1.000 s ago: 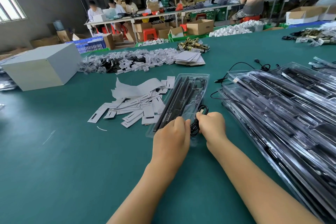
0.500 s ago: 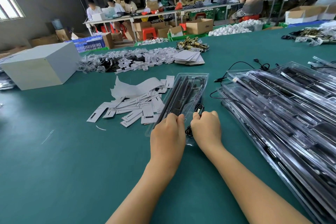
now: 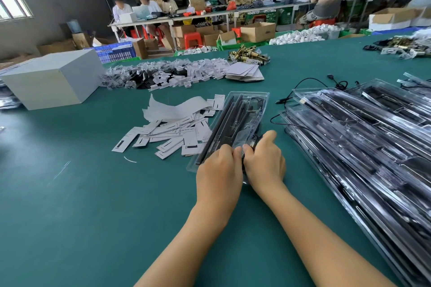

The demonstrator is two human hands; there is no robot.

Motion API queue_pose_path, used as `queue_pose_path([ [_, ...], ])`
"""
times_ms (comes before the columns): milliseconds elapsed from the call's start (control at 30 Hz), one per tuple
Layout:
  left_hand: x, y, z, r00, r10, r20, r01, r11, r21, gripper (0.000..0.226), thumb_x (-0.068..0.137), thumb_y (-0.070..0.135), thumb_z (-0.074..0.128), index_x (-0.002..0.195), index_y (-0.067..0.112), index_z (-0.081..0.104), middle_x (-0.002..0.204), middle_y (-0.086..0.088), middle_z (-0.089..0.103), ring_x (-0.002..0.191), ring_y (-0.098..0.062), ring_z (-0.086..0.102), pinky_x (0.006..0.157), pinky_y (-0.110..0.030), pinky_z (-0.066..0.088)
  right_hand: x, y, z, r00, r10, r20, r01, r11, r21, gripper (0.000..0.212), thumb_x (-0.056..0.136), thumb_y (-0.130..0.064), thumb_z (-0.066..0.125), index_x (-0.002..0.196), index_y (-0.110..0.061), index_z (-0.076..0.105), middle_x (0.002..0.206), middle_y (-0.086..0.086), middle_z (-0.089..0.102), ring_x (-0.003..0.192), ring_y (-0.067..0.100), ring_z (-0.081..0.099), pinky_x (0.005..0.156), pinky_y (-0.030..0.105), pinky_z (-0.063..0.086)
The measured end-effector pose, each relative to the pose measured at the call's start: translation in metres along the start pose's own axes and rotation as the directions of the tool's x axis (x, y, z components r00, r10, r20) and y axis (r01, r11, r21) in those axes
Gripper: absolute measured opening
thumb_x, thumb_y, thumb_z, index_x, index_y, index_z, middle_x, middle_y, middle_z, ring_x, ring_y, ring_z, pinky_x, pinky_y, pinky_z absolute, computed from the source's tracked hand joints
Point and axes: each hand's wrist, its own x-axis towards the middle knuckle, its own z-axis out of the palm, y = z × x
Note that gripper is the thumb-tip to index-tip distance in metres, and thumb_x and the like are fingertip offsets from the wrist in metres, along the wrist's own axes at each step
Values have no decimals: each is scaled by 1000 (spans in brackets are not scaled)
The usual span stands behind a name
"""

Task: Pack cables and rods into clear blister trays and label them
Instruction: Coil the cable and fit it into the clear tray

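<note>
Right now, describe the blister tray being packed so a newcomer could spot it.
On the green table, between the loose white labels and the stack of trays on the right, lies one clear blister tray holding black rods. It alone lies apart, under both hands.

Tray: long clear plastic blister tray (image 3: 254, 109) lying flat on the green tabletop, angled away.
Rods: slim black rods (image 3: 224, 123) lengthwise inside its left half.
Cable: coiled black cable (image 3: 253, 141) at its near right end.
Labels: white paper labels (image 3: 172, 134) scattered just left.
</note>
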Motion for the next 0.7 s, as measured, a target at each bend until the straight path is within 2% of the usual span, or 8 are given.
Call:
queue_pose_path([
  [67, -3, 1, 1, 1000, 21, 10, -21, 1000, 6, 33, 100, 31, 45, 79, 7, 52, 77, -11, 63, 73, -34, 56, 59, -34, 27, -1, 2, 0, 999, -38, -23, 37, 999, -7, 25, 95, -33, 51, 96, -14, 35, 86, 6, 57, 78, 31, 54, 60, 34, 30],
  [167, -3, 0, 3, 1000, 28, 1, -29, 1000, 7, 33, 100, 31, 45, 81, 6, 54, 78, -10, 64, 74, -34, 56, 59, -34, 27, -2, 6, 2, 994, -103, -27, 100, 990, -103, 21, 97, -31, 47, 95, -11, 56, 96, 7, 63, 88, 30, 55, 66, 33, 34],
  [267, -2, -1, 3, 999, 34, 11, -34, 999, 18, 34, 100, 32, 45, 81, 6, 55, 79, -9, 64, 74, -34, 56, 59, -34, 27, -4, 6, 4, 991, -133, -23, 129, 983, -128, 23, 96, -29, 48, 93, -10, 62, 97, 7, 62, 90, 29, 54, 68, 33, 34],
  [367, -3, -1, 2, 996, 88, 21, -89, 996, 19, 31, 96, 27, 55, 74, 5, 56, 68, -10, 63, 63, -36, 56, 54, -33, 31, -2, 8, 3, 996, -85, -30, 83, 994, -65, 19, 94, -27, 51, 92, -11, 61, 96, 6, 57, 86, 28, 53, 66, 32, 34],
  [500, -5, 1, 0, 980, 198, 25, -199, 972, 123, 30, 77, 13, 77, 58, 6, 55, 50, -6, 56, 41, -32, 51, 39, -24, 31, 2, 14, -2, 999, -44, -1, 44, 998, 51, 12, 90, -25, 58, 85, -14, 60, 88, 2, 54, 78, 24, 51, 63, 30, 33],
  [600, -4, -1, 0, 974, 228, 15, -227, 961, 156, 33, 74, 13, 81, 56, 7, 54, 47, -4, 54, 38, -30, 49, 36, -22, 28, 2, 18, -1, 997, -66, 33, 63, 994, 90, 14, 90, -25, 59, 86, -13, 64, 96, 1, 49, 76, 21, 52, 66, 30, 37],
  [700, -4, -2, 1, 976, 218, 13, -218, 966, 140, 32, 76, 14, 79, 57, 7, 54, 47, -5, 55, 38, -30, 48, 35, -23, 30, 1, 20, -2, 997, -77, -4, 77, 991, 109, 12, 86, -25, 65, 82, -15, 68, 107, -6, 39, 72, 16, 48, 65, 26, 33],
])
